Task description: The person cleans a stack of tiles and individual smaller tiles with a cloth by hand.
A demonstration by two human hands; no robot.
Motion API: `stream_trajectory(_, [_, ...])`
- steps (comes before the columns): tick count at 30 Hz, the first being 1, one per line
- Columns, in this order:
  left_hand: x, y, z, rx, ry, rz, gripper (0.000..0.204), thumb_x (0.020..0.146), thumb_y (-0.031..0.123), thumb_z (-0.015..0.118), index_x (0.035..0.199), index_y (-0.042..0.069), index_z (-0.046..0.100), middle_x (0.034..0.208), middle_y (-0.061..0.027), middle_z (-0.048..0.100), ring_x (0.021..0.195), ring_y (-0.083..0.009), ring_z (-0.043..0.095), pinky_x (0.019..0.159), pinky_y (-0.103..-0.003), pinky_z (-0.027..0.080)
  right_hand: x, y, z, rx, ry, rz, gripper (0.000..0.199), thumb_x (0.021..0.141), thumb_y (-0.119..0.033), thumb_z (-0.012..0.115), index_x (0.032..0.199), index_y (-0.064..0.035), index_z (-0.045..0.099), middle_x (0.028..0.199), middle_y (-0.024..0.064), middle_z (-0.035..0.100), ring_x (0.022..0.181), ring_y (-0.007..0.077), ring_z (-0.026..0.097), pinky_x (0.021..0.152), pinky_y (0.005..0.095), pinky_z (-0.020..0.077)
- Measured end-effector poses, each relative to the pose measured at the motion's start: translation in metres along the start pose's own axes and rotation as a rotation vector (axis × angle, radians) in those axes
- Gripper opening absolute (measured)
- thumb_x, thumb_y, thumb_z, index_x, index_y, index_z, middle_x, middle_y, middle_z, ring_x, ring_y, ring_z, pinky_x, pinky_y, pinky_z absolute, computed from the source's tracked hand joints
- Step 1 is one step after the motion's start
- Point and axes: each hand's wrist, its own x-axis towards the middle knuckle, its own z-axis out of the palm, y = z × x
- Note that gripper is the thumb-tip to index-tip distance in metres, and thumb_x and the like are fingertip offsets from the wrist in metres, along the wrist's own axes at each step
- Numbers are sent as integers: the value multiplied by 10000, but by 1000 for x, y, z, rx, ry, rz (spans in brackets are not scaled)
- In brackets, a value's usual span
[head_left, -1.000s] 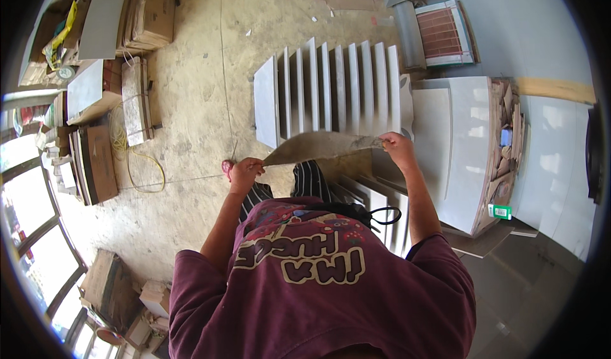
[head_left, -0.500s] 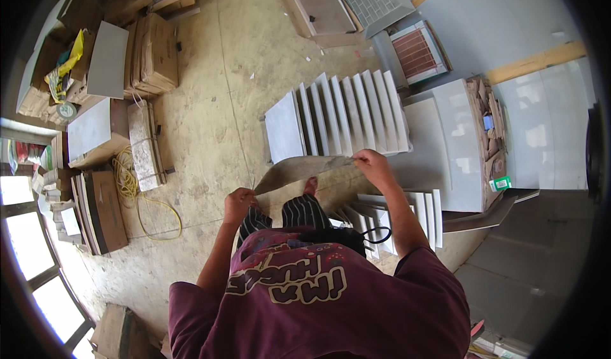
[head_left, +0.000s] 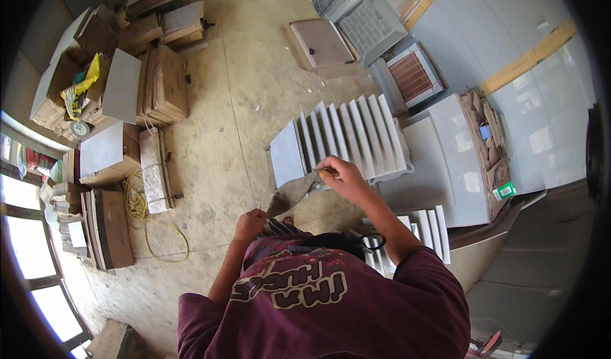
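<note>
Stained concrete floor [head_left: 213, 143] spreads below a grey cloth [head_left: 293, 192], near upright pale slabs [head_left: 287, 153]; the right hand [head_left: 340, 176], closed, pinches 1 end, and the left hand [head_left: 251, 224], curled, seems to grip the other.

Limp grey cloth [head_left: 292, 194], aslant in mid-air

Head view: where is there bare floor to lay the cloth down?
The floor between the cardboard boxes and yellow cable on the left and the pale panels is mostly bare. Crowded: right of the cloth, with those panels and a slab stack.
</note>
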Motion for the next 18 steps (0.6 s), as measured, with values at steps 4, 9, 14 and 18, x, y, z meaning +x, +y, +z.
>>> stream_trajectory(4, [2,47,-5,210,-86,62,191,769,153,638,936,59,645,816,-112,659,753,-228,643,678,-333,502,-6,-5,-5,-31,-96,-56,129,841,-74,580,958,-25,559,775,45,594,692,106,567,631,248,461])
stream_trajectory(9, [6,121,-12,13,31,268,426,718,161,719,1108,80,568,1019,-98,616,871,-251,611,743,-355,489,-10,-27,6,-95,-143,-123,148,823,-122,582,957,-61,567,746,83,605,654,212,593,595,307,458])
stream_trajectory(14, [20,165,-27,-131,-27,513,459,717,73,732,1133,73,538,1059,-86,604,970,-224,563,841,-337,447,-10,-42,24,-134,-108,-209,142,815,-124,578,945,-69,566,828,89,641,739,254,630,636,324,484])
stream_trajectory(18, [35,153,-39,-205,-98,485,378,735,54,712,1074,38,546,1020,-88,603,962,-192,561,859,-317,435,3,-53,33,-139,-49,-194,144,802,-122,587,934,-66,572,828,88,642,727,246,631,637,325,486])
